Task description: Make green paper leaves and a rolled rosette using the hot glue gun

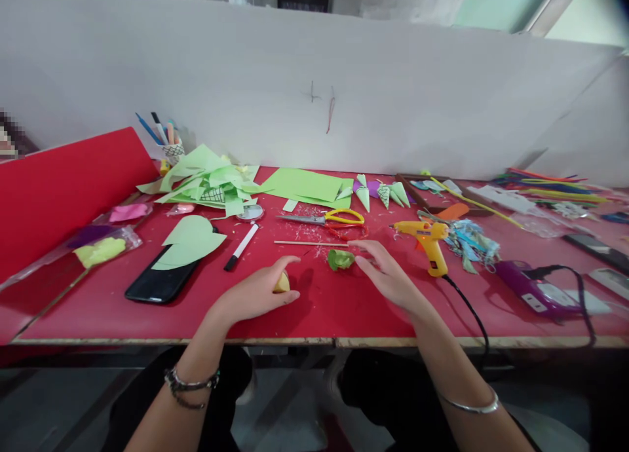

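My left hand (263,288) is at the front middle of the red table, its fingers curved and apart beside a small yellowish round thing (282,282), partly hidden by the hand. I cannot tell whether they touch. My right hand (383,272) hovers with fingers apart at the right of a crumpled green piece (340,260); nothing shows in its grasp. A thin wooden stick (310,244) lies behind the green piece, its right end near my right fingertips. Farther back are scissors with yellow handles (344,217).
Right of my right hand stands a yellow glue gun (427,239), its black cord running over the front edge. A purple power strip (535,291) lies farther right. At left are a phone (160,285), a marker (242,247) and a green paper pile (211,180).
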The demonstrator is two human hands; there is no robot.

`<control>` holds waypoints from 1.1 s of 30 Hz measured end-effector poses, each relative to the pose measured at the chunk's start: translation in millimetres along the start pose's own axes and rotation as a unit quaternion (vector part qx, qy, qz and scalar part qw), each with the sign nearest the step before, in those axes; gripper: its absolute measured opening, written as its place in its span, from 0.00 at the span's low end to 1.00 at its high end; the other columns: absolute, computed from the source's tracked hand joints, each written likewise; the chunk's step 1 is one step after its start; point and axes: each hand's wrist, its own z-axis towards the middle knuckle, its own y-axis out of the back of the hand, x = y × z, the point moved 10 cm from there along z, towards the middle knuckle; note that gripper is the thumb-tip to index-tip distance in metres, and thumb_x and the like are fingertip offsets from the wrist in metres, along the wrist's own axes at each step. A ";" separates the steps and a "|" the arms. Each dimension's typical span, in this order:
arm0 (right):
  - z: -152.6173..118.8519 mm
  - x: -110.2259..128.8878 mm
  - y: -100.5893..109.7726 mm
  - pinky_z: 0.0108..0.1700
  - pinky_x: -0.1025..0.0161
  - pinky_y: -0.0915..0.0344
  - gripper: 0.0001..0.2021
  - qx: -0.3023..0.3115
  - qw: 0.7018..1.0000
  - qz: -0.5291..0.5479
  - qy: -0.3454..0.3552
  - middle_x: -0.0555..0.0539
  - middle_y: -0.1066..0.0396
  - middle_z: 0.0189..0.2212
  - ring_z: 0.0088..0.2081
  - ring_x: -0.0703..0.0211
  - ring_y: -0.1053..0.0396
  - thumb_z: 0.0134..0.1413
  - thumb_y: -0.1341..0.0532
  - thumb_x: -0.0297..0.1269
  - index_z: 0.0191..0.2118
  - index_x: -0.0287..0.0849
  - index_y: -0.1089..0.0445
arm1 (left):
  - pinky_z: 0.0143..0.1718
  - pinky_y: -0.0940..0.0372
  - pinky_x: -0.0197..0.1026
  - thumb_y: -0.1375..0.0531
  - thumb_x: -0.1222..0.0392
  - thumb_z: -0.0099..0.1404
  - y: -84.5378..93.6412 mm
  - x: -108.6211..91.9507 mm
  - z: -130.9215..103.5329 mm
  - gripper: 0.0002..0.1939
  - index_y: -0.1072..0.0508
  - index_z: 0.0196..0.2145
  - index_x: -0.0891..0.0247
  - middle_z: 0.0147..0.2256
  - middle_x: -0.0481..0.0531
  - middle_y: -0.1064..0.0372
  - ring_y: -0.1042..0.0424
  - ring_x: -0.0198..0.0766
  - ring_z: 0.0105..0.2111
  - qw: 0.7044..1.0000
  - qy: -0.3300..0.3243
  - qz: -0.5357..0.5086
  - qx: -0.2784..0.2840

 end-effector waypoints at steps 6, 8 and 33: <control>-1.0 0.0 -3.7 0.53 0.52 0.45 0.14 0.022 0.999 -0.044 -0.009 0.43 0.39 0.47 0.51 0.56 0.42 0.57 0.52 0.40 0.47 0.44 0.41 | 0.32 0.42 0.38 0.47 0.49 0.56 1.4 5.0 -0.9 0.31 0.49 0.56 0.58 0.33 0.51 0.33 0.34 0.40 0.33 1.000 0.003 -0.027 0.007; -2.5 4.6 -8.0 0.54 0.50 0.47 0.16 0.052 0.995 -0.083 0.004 0.43 0.40 0.48 0.52 0.55 0.43 0.55 0.50 0.41 0.49 0.45 0.42 | 0.35 0.41 0.40 0.46 0.49 0.56 1.6 5.8 -1.1 0.31 0.49 0.56 0.57 0.35 0.52 0.33 0.34 0.42 0.35 0.999 0.003 -0.031 0.010; 31.0 58.2 -15.3 0.48 0.59 0.40 0.09 0.105 0.984 -0.047 0.139 0.45 0.34 0.40 0.45 0.58 0.36 0.51 0.47 0.31 0.40 0.43 0.37 | 0.36 0.42 0.39 0.45 0.51 0.55 -3.5 7.7 1.6 0.30 0.47 0.55 0.56 0.35 0.51 0.36 0.37 0.39 0.33 0.999 0.004 -0.023 0.036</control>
